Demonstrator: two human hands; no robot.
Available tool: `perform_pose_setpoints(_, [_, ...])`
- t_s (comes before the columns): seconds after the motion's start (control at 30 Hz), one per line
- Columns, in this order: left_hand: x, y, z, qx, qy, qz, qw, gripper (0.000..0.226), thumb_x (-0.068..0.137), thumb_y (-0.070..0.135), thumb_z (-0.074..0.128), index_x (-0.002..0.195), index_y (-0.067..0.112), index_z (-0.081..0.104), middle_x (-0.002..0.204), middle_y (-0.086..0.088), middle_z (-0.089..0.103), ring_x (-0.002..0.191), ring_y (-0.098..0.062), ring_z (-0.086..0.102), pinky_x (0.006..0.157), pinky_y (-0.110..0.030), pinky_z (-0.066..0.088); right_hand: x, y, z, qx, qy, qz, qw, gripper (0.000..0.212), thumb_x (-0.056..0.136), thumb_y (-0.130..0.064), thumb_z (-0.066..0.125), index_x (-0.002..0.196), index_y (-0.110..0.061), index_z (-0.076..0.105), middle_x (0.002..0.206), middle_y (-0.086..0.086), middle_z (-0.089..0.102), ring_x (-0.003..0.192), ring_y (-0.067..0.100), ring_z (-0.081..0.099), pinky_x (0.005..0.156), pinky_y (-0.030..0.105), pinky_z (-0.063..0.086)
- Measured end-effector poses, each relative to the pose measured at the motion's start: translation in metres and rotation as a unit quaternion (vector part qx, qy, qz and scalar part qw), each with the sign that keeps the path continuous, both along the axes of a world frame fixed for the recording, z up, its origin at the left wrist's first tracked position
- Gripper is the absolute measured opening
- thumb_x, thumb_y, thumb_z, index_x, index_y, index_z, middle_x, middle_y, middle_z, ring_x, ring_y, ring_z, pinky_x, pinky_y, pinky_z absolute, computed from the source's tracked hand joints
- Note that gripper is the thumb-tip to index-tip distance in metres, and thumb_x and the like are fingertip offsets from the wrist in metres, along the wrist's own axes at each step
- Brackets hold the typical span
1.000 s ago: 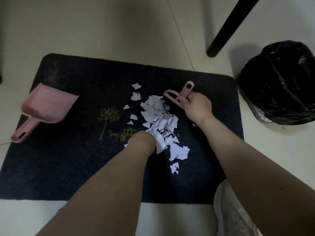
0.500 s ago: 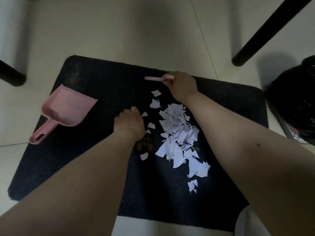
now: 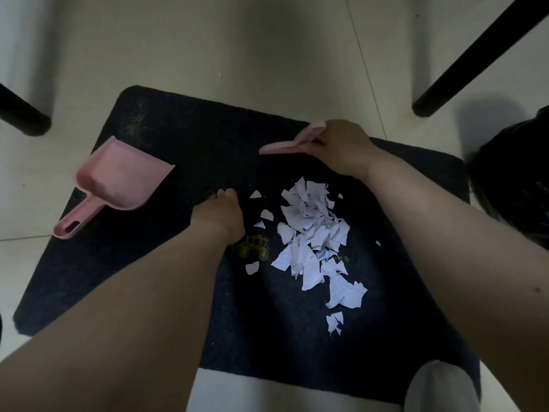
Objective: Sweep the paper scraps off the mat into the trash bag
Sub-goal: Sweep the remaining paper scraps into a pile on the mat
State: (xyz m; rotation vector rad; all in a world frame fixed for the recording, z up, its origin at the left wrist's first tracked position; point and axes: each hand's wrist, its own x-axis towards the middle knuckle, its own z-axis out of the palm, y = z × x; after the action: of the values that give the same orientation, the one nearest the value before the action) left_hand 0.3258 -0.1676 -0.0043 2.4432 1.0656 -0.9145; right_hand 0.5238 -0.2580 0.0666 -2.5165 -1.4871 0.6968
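White paper scraps (image 3: 315,239) lie in a loose pile right of centre on the dark mat (image 3: 166,126). My right hand (image 3: 341,150) grips a small pink brush (image 3: 285,145) just beyond the pile, its long edge low over the mat. My left hand (image 3: 218,214) rests on the mat left of the pile, fingers loosely curled, holding nothing; a few stray scraps lie beside it. A pink dustpan (image 3: 116,182) lies on the mat's left part, handle toward the left edge. The black trash bag (image 3: 517,179) stands off the mat at the right edge of view.
Pale tiled floor (image 3: 237,49) surrounds the mat. A black furniture leg (image 3: 475,55) slants down at the upper right, and another (image 3: 20,114) stands at the left edge. Something white (image 3: 436,388) shows at the bottom right.
My right hand has carried the pink brush up past the far end of the pile. My left hand has left the scraps and moved left toward the dustpan. The view has shifted.
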Motion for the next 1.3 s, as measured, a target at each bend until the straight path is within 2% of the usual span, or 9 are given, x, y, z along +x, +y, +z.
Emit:
perform_pose_setpoints(0.13, [0.001, 0.005, -0.002, -0.003, 0.008, -0.009, 1.0, 0.045, 0.093, 0.015, 0.046, 0.133, 0.003, 0.029, 0.131, -0.018, 0.048, 0.118, -0.032, 0.051, 0.1, -0.043, 0.046, -0.025, 0.016, -0.014, 0.018, 0.042, 0.026, 0.999, 0.024, 0.096, -0.036, 0.05, 0.113, -0.03, 0.067, 0.119, -0.004, 0.065, 0.11, 0.017, 0.059, 0.096, 0.034, 0.045])
perform_pose_setpoints(0.27, [0.001, 0.007, -0.003, -0.005, 0.006, -0.013, 1.0, 0.045, 0.094, 0.015, 0.046, 0.134, 0.003, 0.029, 0.129, -0.017, 0.049, 0.116, -0.031, 0.053, 0.096, -0.041, 0.048, -0.045, 0.004, -0.034, -0.027, 0.018, 0.113, 0.993, 0.024, 0.098, -0.029, 0.048, 0.112, -0.028, 0.067, 0.109, -0.003, 0.064, 0.097, 0.016, 0.05, 0.078, 0.029, 0.037])
perform_pose_setpoints(0.43, [-0.004, 0.005, -0.005, -0.018, -0.016, 0.001, 1.0, 0.046, 0.093, 0.014, 0.048, 0.133, 0.002, 0.028, 0.135, -0.018, 0.043, 0.122, -0.032, 0.048, 0.102, -0.043, 0.043, -0.041, -0.027, -0.017, -0.031, 0.032, 0.13, 0.99, 0.023, 0.093, -0.021, 0.055, 0.109, -0.03, 0.069, 0.109, -0.008, 0.067, 0.092, 0.013, 0.047, 0.083, 0.03, 0.04])
perform_pose_setpoints(0.57, [-0.012, 0.002, -0.01, -0.029, -0.03, 0.029, 0.999, 0.054, 0.091, 0.012, 0.049, 0.137, 0.002, 0.024, 0.142, -0.019, 0.037, 0.126, -0.032, 0.045, 0.105, -0.044, 0.041, -0.04, -0.044, 0.012, 0.064, 0.053, -0.013, 0.996, 0.019, 0.094, -0.029, 0.057, 0.108, -0.031, 0.069, 0.108, -0.008, 0.069, 0.103, 0.015, 0.059, 0.091, 0.035, 0.047])
perform_pose_setpoints(0.7, [-0.027, -0.019, -0.007, -0.014, -0.052, 0.049, 0.997, 0.048, 0.09, 0.01, 0.047, 0.133, -0.002, 0.028, 0.132, -0.021, 0.046, 0.118, -0.032, 0.051, 0.1, -0.041, 0.045, -0.073, -0.052, 0.02, 0.072, 0.027, -0.165, 0.983, 0.034, 0.097, -0.04, 0.045, 0.105, -0.018, 0.069, 0.087, -0.007, 0.062, 0.083, 0.016, 0.061, 0.072, 0.029, 0.045])
perform_pose_setpoints(0.87, [-0.048, -0.051, 0.005, -0.029, -0.053, 0.051, 0.997, 0.043, 0.093, 0.007, 0.044, 0.133, 0.0, 0.029, 0.141, -0.019, 0.037, 0.131, -0.032, 0.04, 0.107, -0.041, 0.038, -0.148, -0.068, 0.001, 0.105, 0.189, -0.326, 0.92, 0.032, 0.096, -0.027, 0.048, 0.079, -0.007, 0.067, 0.076, 0.004, 0.067, 0.065, 0.018, 0.06, 0.057, 0.028, 0.045])
perform_pose_setpoints(1.03, [-0.075, -0.067, 0.0, -0.057, -0.045, 0.074, 0.995, 0.047, 0.093, 0.006, 0.046, 0.136, 0.002, 0.027, 0.148, -0.018, 0.031, 0.137, -0.03, 0.036, 0.11, -0.043, 0.035, -0.198, -0.069, -0.031, 0.078, 0.25, -0.378, 0.888, 0.035, 0.092, -0.035, 0.052, 0.083, -0.007, 0.071, 0.082, 0.006, 0.073, 0.078, 0.024, 0.066, 0.076, 0.036, 0.053])
perform_pose_setpoints(1.13, [-0.083, -0.073, -0.003, -0.064, -0.042, 0.067, 0.995, 0.057, 0.093, 0.011, 0.05, 0.142, 0.001, 0.021, 0.153, -0.017, 0.023, 0.142, -0.029, 0.028, 0.112, -0.043, 0.032, -0.209, -0.068, -0.044, 0.036, 0.244, -0.334, 0.91, 0.038, 0.091, -0.04, 0.052, 0.085, -0.008, 0.073, 0.087, 0.005, 0.073, 0.082, 0.025, 0.067, 0.08, 0.036, 0.054])
perform_pose_setpoints(1.3, [-0.083, -0.074, -0.001, -0.047, -0.022, 0.061, 0.997, 0.063, 0.096, 0.002, 0.041, 0.148, 0.002, 0.007, 0.16, -0.012, 0.005, 0.148, -0.022, 0.014, 0.115, -0.036, 0.031, -0.171, -0.078, -0.036, 0.02, 0.122, -0.298, 0.947, 0.047, 0.099, -0.036, 0.042, 0.063, -0.011, 0.059, 0.063, 0.001, 0.059, 0.059, 0.02, 0.055, 0.058, 0.028, 0.04])
